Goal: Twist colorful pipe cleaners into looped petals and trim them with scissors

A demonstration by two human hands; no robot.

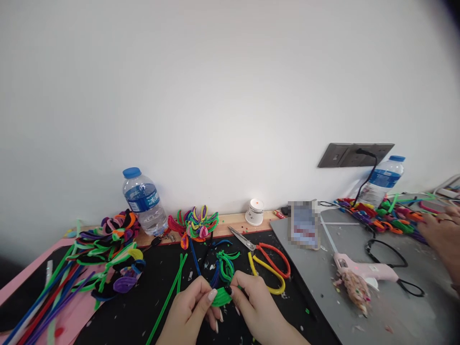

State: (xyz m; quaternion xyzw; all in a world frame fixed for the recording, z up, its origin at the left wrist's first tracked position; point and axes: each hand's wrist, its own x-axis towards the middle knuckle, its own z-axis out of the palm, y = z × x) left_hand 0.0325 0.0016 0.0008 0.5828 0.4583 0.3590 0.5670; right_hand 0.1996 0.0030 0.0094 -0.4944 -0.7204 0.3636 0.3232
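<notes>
Between my two hands is a bundle of bent green pipe cleaners (pixel 222 297). My left hand (pixel 192 309) pinches its left side with thumb and fingers. The right side is pinched by my right hand (pixel 253 302), with a dark spot at the fingertips. Just beyond lies a looped green pipe cleaner piece (pixel 226 266) on the black mat (pixel 158 266). Two straight green pipe cleaners (pixel 168 297) lie left of my hands. Scissors (pixel 264 256) with one red and one yellow handle rest half open to the right.
Pipe cleaner flowers (pixel 196 224) and a water bottle (pixel 143 201) stand near the wall. Colourful pipe cleaners (pixel 53 297) cover the left side. A white paper cup (pixel 255 212) is behind. On the grey mat (pixel 305 261) lies a pink glue gun (pixel 366 270); another person's hand (pixel 442 235) is far right.
</notes>
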